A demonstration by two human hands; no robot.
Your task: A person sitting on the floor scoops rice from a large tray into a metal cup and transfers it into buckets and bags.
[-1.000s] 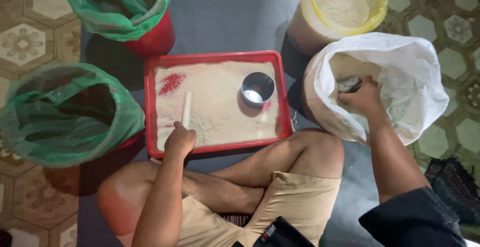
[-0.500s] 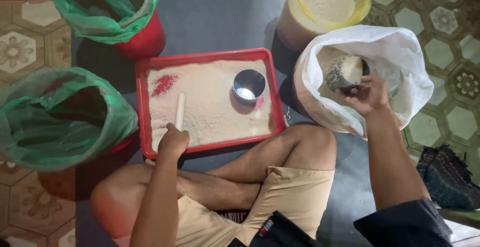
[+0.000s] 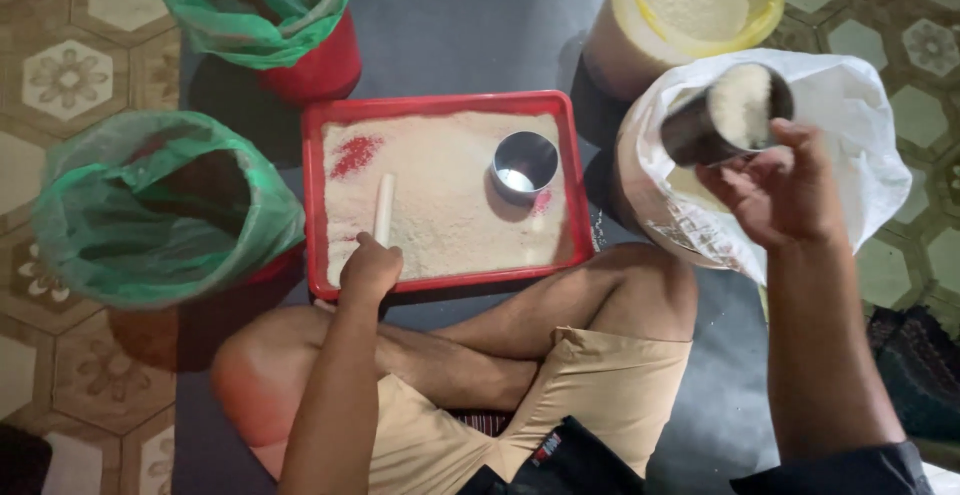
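Sitting cross-legged on a dark grey mat (image 3: 450, 40) spread over a patterned tile floor (image 3: 60, 85), with a red tray (image 3: 440, 107) lying just in front of the knees. Gripping a metal cup (image 3: 725, 115) in the right hand (image 3: 775, 190), fingers curled around its side, the cup tilted and heaped with pale rice, hanging over the open mouth of a white sack (image 3: 860, 145) standing off the tray's right edge. Closing the left hand (image 3: 368, 270) loosely around the near end of a short pale stick (image 3: 383, 207), the hand resting at the tray's near edge, left of its middle, the stick lying flat on the rice and pointing toward the far edge. Spreading across the tray, a layer of rice (image 3: 440, 205), broken by a bare red patch near the far left corner. Standing upright in the rice toward the tray's right side, a second metal cup (image 3: 523, 165), open end up. Sitting beyond the sack, past the tray's far right corner, a yellow-rimmed tub (image 3: 770, 5) filled with rice. Standing off the tray's left edge, a container lined with a green plastic bag (image 3: 160, 205); another green-lined red bucket (image 3: 320, 60) beyond the far left corner.
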